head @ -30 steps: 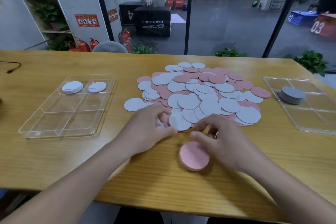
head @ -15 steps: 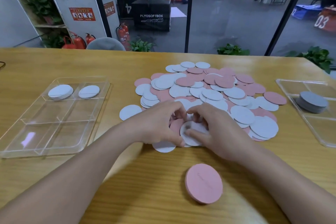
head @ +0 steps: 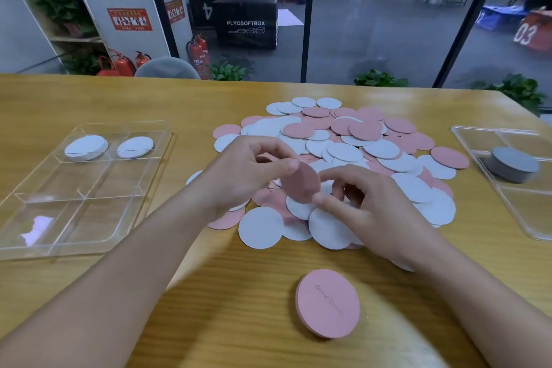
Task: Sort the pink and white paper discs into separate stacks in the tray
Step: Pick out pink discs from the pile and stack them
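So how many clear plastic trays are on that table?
2. One clear tray lies at the left, with white discs in its two far compartments. The other tray lies at the right edge, holding a grey stack; the picture cuts part of it off.

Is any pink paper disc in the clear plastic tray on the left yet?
No: the clear plastic tray holds only two white disc stacks, both in its far compartments.
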A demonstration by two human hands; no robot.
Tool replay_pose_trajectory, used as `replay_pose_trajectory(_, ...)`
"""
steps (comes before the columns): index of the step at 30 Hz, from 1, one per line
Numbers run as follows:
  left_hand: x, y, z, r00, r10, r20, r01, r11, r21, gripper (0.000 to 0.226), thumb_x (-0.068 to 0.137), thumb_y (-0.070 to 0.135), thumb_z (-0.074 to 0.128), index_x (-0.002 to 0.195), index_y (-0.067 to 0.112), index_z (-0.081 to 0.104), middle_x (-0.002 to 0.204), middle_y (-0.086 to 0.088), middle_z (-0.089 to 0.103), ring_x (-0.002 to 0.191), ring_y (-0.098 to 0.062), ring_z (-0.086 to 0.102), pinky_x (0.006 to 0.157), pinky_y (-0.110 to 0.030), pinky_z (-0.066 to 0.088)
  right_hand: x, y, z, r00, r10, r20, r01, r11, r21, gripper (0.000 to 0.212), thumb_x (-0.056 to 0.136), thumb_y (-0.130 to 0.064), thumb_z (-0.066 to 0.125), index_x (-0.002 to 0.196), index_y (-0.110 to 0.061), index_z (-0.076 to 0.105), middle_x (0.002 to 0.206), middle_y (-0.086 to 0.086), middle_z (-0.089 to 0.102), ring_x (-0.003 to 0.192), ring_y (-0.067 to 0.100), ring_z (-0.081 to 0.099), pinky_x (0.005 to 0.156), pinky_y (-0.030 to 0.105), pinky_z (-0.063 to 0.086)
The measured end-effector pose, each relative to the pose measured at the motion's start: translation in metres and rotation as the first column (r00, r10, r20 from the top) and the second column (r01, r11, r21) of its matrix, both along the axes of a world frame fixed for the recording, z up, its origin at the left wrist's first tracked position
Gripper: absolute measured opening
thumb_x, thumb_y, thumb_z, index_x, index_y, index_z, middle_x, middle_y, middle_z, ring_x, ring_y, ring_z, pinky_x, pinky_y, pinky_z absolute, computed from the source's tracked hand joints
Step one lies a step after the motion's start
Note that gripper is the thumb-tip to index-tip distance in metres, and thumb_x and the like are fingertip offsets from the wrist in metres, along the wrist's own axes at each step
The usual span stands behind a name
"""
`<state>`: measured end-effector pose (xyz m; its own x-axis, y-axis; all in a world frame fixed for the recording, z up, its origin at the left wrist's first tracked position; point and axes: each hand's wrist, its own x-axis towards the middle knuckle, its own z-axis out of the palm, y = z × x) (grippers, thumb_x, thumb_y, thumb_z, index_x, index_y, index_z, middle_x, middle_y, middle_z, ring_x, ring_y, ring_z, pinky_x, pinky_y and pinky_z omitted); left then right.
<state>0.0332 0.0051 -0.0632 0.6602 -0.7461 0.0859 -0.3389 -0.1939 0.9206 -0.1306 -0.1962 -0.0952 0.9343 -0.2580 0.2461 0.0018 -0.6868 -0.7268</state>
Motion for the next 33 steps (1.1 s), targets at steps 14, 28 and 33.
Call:
replay_pose_trajectory(14,-0.005,-0.016,-0.028,0.956,0.156,0.248,-0.153,0.988,-0.032,0.021,0.095,0.016,0.082,0.11,0.031,0.078,0.111,0.014,0.075,0.098,-0.004,0.075,0.09,-0.031,0.063,0.003,0.003,-0.007,1.0,-0.017,0.014,0.01,0.919,0.394,0.007,0.101,-0.024,0.078,0.104,-0.028,0.082,0.07,-0.003,0.07,0.061,0.018,0.055,0.055,0.037,0.05)
replay_pose_trajectory(28,0.004,-0.031,-0.05,0.814,-0.124,0.567,-0.07,0.949,0.308,0.032,0.11,0.045,0.061,0.141,0.043,0.071,0.142,0.025,0.057,0.136,-0.012,0.039,0.116,-0.034,0.039,0.003,-0.009,-0.005,0.995,-0.069,-0.075,0.079,0.987,0.141,0.033,0.097,-0.015,0.068,0.118,-0.039,0.076,0.093,-0.037,0.071,0.078,-0.005,0.068,0.069,0.009,0.046)
replay_pose_trajectory(33,0.014,0.003,-0.042,0.874,-0.093,0.477,-0.03,0.969,0.244,0.018,0.101,0.029,0.075,0.112,0.042,0.081,0.126,0.028,0.067,0.122,0.0,0.059,0.096,-0.021,0.052,0.004,-0.01,-0.004,0.995,-0.073,-0.073,0.082,0.987,0.142,0.031,0.098,-0.012,0.066,0.114,-0.036,0.075,0.093,-0.033,0.072,0.07,-0.003,0.066,0.065,0.011,0.045)
